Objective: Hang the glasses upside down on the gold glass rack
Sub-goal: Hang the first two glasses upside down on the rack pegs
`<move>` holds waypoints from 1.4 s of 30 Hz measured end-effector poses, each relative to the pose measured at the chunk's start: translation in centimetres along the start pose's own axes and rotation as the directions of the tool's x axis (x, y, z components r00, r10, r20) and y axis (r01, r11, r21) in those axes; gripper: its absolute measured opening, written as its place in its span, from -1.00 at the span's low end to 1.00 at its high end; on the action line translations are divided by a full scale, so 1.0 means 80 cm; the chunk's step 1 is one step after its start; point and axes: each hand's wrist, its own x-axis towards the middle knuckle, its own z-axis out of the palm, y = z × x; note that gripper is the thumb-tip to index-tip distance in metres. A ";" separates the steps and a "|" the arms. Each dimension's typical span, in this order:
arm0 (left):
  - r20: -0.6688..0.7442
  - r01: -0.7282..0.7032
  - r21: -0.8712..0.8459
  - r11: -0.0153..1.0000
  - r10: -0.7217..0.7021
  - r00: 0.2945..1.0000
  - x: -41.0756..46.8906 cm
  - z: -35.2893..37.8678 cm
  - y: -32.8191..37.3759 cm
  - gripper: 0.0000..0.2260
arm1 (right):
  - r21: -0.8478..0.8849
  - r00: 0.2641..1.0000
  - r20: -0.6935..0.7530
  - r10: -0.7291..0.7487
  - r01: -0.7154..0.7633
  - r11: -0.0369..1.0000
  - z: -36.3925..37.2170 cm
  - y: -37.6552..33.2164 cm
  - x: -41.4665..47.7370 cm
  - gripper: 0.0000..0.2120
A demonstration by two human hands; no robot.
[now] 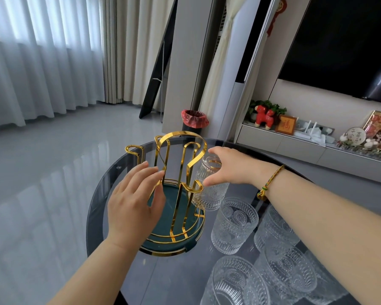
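The gold glass rack [180, 148] rises from a round dark green tray [174, 219] on a round glass table [110, 194]. My left hand [134, 203] rests against the rack's left side, fingers spread on a gold bar. My right hand [231, 166] grips the base of an embossed clear glass [209, 194], held upside down and tilted over a right-hand arm of the rack. Several more embossed glasses stand upright at the lower right, the nearest two being one glass [234, 225] beside the tray and another glass [235, 282] at the table's near edge.
A bin with a red liner [194, 119] stands on the floor beyond the table. A low TV shelf with ornaments [317, 137] runs along the right wall under a dark screen. Curtains hang at the left. My right forearm crosses above the standing glasses.
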 end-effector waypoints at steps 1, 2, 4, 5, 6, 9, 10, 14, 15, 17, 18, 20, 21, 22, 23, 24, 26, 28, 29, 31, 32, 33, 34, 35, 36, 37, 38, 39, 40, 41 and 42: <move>0.001 0.001 0.000 1.000 -0.001 1.000 0.000 0.000 0.000 -0.70 | 0.008 1.000 -0.006 -0.004 0.004 1.000 0.001 0.000 0.000 -0.14; 0.004 -0.001 0.001 1.000 0.001 1.000 0.000 0.000 0.000 -0.70 | 0.020 1.000 -0.013 -0.007 0.007 1.000 0.002 0.001 -0.001 -0.14; 0.011 -0.004 0.005 1.000 0.004 1.000 0.000 0.000 0.000 -0.70 | 0.038 1.000 -0.026 -0.014 0.015 0.999 0.004 0.002 -0.001 -0.13; 0.014 -0.003 0.008 1.000 0.003 1.000 0.001 0.001 -0.001 -0.70 | 0.042 0.999 -0.032 -0.018 0.020 0.999 0.005 0.003 -0.001 -0.13; 0.019 -0.001 0.010 1.000 0.001 1.000 0.002 0.001 -0.001 -0.70 | 0.044 0.999 -0.040 -0.022 0.024 0.999 0.007 0.004 0.000 -0.13; 0.049 -0.001 0.004 1.000 0.000 0.999 0.008 0.002 -0.003 -0.70 | 0.045 0.997 -0.073 -0.025 0.028 0.999 0.009 0.007 0.004 -0.14; 0.063 0.000 0.001 1.000 0.000 0.998 0.011 0.003 -0.003 -0.69 | 0.050 0.996 -0.083 -0.021 0.025 0.998 0.009 0.009 0.006 -0.14; 0.124 0.014 -0.002 1.000 -0.014 0.992 0.019 0.008 -0.005 -0.68 | 0.087 0.994 -0.109 0.007 0.002 0.996 0.010 0.012 0.012 -0.14; 0.135 0.024 -0.002 1.000 -0.024 0.991 0.019 0.009 -0.005 -0.67 | 0.094 0.993 -0.120 0.012 -0.001 0.996 0.010 0.013 0.011 -0.13; 0.150 0.044 -0.013 0.999 -0.041 0.988 0.020 0.011 -0.004 -0.65 | 0.097 0.987 -0.160 0.012 0.004 0.995 0.008 0.014 0.003 -0.12; 0.155 0.047 -0.019 0.999 -0.043 0.987 0.022 0.012 -0.004 -0.65 | 0.108 0.983 -0.185 0.008 0.012 0.994 0.006 0.015 -0.004 -0.12; 0.163 0.043 -0.023 0.999 -0.039 0.986 0.023 0.013 -0.005 -0.66 | 0.145 0.974 -0.225 0.003 0.031 0.989 0.005 0.017 -0.026 -0.14; 0.167 0.044 -0.023 0.999 -0.040 0.985 0.023 0.013 -0.006 -0.68 | 0.162 0.972 -0.236 0.000 0.039 0.986 0.006 0.018 -0.043 -0.14; 0.172 0.054 -0.023 0.998 -0.050 0.984 0.023 0.013 -0.006 -0.70 | 0.178 0.971 -0.240 -0.002 0.046 0.983 0.008 0.020 -0.061 -0.15; 0.182 0.070 -0.022 0.997 -0.064 0.981 0.023 0.013 -0.006 -0.71 | 0.197 0.971 -0.239 -0.002 0.051 0.979 0.012 0.022 -0.080 -0.16; 0.198 0.079 -0.014 0.997 -0.075 0.977 0.022 0.012 -0.005 -0.70 | 0.220 0.971 -0.237 0.004 0.050 0.974 0.016 0.025 -0.102 -0.18; 0.234 0.074 0.032 0.997 -0.080 0.969 0.018 0.010 -0.002 -0.63 | 0.255 0.963 -0.269 0.017 0.054 0.965 0.027 0.031 -0.147 -0.23; 0.272 0.072 0.075 0.995 -0.090 0.958 0.004 0.005 0.002 -0.56 | 0.286 0.922 -0.384 0.049 0.068 0.956 0.039 0.037 -0.187 -0.29; 0.282 0.077 0.084 0.993 -0.098 0.954 -0.008 0.001 0.004 -0.53 | 0.304 0.882 -0.464 0.081 0.072 0.950 0.047 0.041 -0.206 -0.32; 0.302 0.078 0.082 0.994 -0.099 0.948 -0.039 -0.007 0.008 -0.50 | 0.349 0.769 -0.613 0.183 0.055 0.935 0.071 0.049 -0.239 -0.39; 0.335 0.057 0.076 0.995 -0.080 0.939 -0.056 -0.012 0.012 -0.48 | 0.384 0.716 -0.656 0.239 0.043 0.923 0.088 0.052 -0.253 -0.41; 0.383 0.023 0.068 0.997 -0.048 0.922 -0.073 -0.015 0.015 -0.44 | 0.426 0.679 -0.673 0.292 0.034 0.904 0.106 0.055 -0.264 -0.43; 0.446 -0.011 0.059 0.998 -0.017 0.895 -0.087 -0.017 0.018 -0.41 | 0.472 0.659 -0.670 0.343 0.021 0.881 0.124 0.058 -0.273 -0.43; 0.511 -0.033 0.059 0.998 -0.001 0.860 -0.098 -0.017 0.018 -0.38 | 0.519 0.649 -0.651 0.393 0.002 0.855 0.141 0.061 -0.278 -0.43; 0.575 -0.036 0.069 0.997 -0.011 0.818 -0.105 -0.016 0.018 -0.37 | 0.562 0.647 -0.623 0.439 -0.020 0.827 0.157 0.064 -0.281 -0.42; 0.614 -0.009 0.093 0.996 -0.050 0.788 -0.110 -0.015 0.016 -0.42 | 0.601 0.653 -0.588 0.477 -0.041 0.798 0.169 0.068 -0.282 -0.41; 0.644 0.048 0.125 0.991 -0.118 0.756 -0.112 -0.014 0.014 -0.51 | 0.640 0.666 -0.546 0.508 -0.058 0.766 0.180 0.072 -0.280 -0.39; 0.682 0.104 0.157 0.982 -0.184 0.707 -0.113 -0.013 0.011 -0.58 | 0.681 0.690 -0.493 0.530 -0.074 0.728 0.188 0.074 -0.278 -0.37; 0.710 0.127 0.180 0.975 -0.218 0.670 -0.114 -0.012 0.008 -0.60 | 0.722 0.719 -0.428 0.547 -0.092 0.686 0.196 0.076 -0.275 -0.34; 0.731 0.128 0.197 0.972 -0.233 0.641 -0.116 -0.010 0.004 -0.60 | 0.756 0.745 -0.363 0.560 -0.115 0.644 0.202 0.078 -0.271 -0.30; 0.747 0.119 0.211 0.970 -0.239 0.620 -0.117 -0.008 0.001 -0.61 | 0.782 0.762 -0.309 0.569 -0.137 0.608 0.207 0.080 -0.267 -0.25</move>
